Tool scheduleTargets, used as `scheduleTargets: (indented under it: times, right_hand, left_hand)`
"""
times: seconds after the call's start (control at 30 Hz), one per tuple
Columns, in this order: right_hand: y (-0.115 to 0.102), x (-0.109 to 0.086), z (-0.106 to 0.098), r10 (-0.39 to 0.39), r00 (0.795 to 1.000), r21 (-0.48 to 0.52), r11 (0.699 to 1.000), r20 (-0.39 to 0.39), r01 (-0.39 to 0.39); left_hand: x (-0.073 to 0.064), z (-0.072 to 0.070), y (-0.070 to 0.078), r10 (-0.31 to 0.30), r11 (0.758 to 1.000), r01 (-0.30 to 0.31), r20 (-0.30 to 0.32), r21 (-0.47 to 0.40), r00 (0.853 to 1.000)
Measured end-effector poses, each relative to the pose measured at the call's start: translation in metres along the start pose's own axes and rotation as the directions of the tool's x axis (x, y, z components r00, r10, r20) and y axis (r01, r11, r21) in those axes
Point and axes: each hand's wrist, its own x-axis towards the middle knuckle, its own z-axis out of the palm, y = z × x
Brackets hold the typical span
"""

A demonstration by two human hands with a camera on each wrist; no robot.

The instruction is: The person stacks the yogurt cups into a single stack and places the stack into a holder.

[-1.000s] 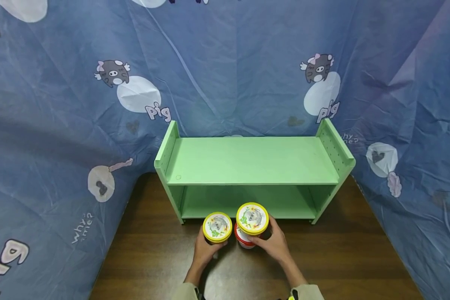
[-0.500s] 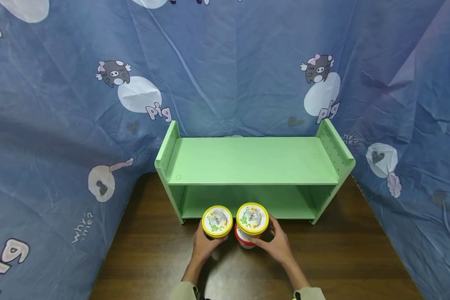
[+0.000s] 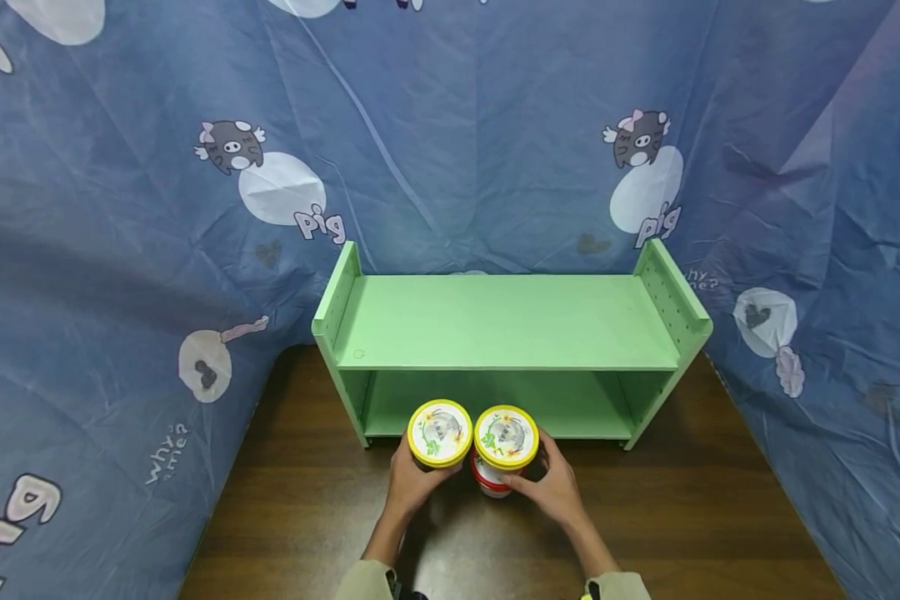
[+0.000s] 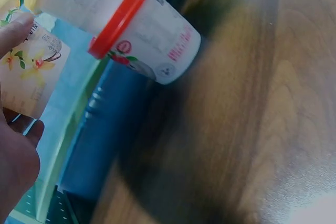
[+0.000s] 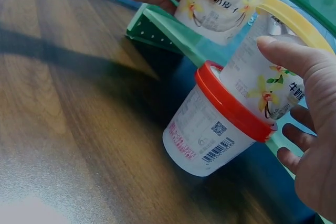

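Observation:
My left hand [image 3: 408, 490] grips a white tub with a yellow lid [image 3: 440, 433], held up off the table. A second yellow-lidded tub [image 3: 506, 437] is in my right hand [image 3: 553, 492], the thumb on one side and fingers on the other. That second tub sits on top of a red-lidded tub [image 5: 202, 129], which stands on the table; from the head, most of its lid is hidden. In the right wrist view the lids of the two yellow-lidded tubs overlap, and orange flowers and green leaves show on their sides.
A green two-tier shelf [image 3: 495, 321] stands just behind the tubs, its sides rising above the upper board. Under it lies the brown wooden table [image 3: 285, 500]. A blue printed curtain [image 3: 450, 125] hangs behind and along both sides.
My left hand has lifted its yellow-lidded tub up and away from the table, level with the other one. The right hand and the stacked tubs have stayed in place.

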Motion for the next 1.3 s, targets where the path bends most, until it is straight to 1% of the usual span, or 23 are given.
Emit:
scheduleTargets:
  times: [0.17,0.4,0.57,0.7,0.87,1.0,1.1,1.23,1.3]
  right_hand:
    - [0.0,0.0,0.001,0.01,1.0,0.0,1.0,0.002,-0.01]
    - [-0.001,0.0,0.002,0.013,1.0,-0.002,1.0,-0.009,-0.013]
    - [0.0,0.0,0.003,-0.004,1.0,-0.009,1.0,-0.014,0.004]
    - [0.0,0.001,0.003,-0.009,1.0,-0.024,1.0,-0.017,0.008]
    - [-0.001,0.001,0.003,-0.004,1.0,-0.027,1.0,-0.012,0.004]
    - [-0.002,0.002,0.003,-0.011,1.0,-0.02,1.0,-0.011,0.01]
    - [-0.002,0.001,0.004,-0.015,1.0,-0.015,1.0,-0.016,0.014]
    - [-0.002,0.001,0.004,-0.014,1.0,-0.005,1.0,-0.016,0.014]
    - [-0.001,0.001,0.005,-0.011,1.0,0.001,1.0,-0.013,0.011]
  left_hand:
    - [0.002,0.0,0.009,0.001,1.0,-0.001,0.007,-0.021,1.0]
    - [0.004,-0.001,0.021,0.031,0.999,-0.03,0.023,-0.035,0.999]
    - [0.006,-0.002,0.029,0.037,0.999,-0.036,0.036,-0.028,0.999]
    - [0.007,-0.002,0.034,0.052,0.998,-0.052,0.036,-0.021,0.998]
    - [0.009,-0.002,0.04,0.07,0.997,-0.068,0.044,-0.038,0.997]
    - [0.011,-0.003,0.046,0.07,0.996,-0.068,0.046,-0.057,0.996]
    - [0.011,-0.004,0.056,0.067,0.997,-0.065,0.05,-0.048,0.997]
    - [0.01,-0.009,0.083,0.075,0.997,-0.073,0.061,-0.035,0.995]
    - [0.009,-0.012,0.095,0.097,0.995,-0.095,0.059,-0.043,0.993]
